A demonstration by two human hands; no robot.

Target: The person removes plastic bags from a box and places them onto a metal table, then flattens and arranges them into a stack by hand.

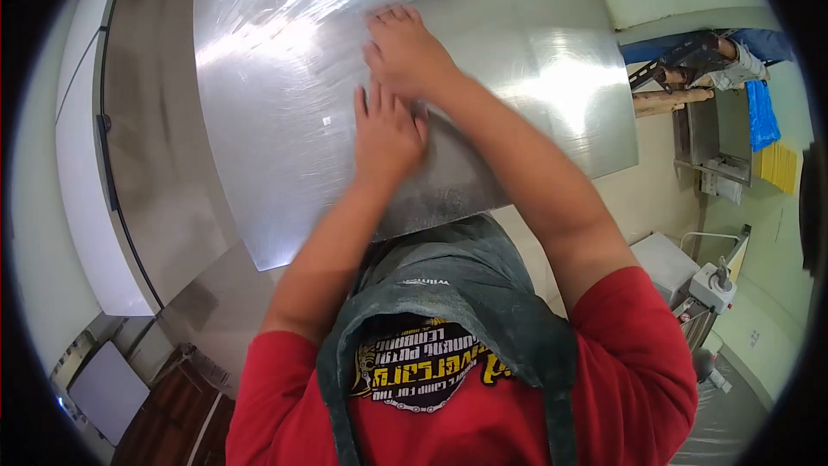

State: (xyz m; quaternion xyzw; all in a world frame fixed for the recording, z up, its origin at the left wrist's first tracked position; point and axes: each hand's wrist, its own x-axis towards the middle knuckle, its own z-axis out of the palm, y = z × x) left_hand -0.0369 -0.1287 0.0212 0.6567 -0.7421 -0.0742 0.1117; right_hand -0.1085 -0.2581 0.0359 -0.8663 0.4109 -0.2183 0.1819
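Observation:
A shiny metal tabletop (552, 17) lies under both of my hands. Thin clear plastic film (285, 0), wrinkled and full of glare, covers its left part; where the film ends is hard to see. My right hand (407, 53) is palm down on the surface, fingers stretched toward the far side. Just nearer to me, my left hand (386, 140) lies with its fingers extended and thumb apart, its fingertips almost at the right hand. Nothing shows in either hand, though what is under the palms is hidden. A small white square (327, 121) is left of my left hand.
The table's near edge meets my dark apron (440, 263). A long white cabinet (86, 155) stands to the left. At right are a shelf with wooden pieces (673, 102), a blue plastic bag (762, 116) and a white machine (712, 289). A grey-topped stand (108, 393) is at lower left.

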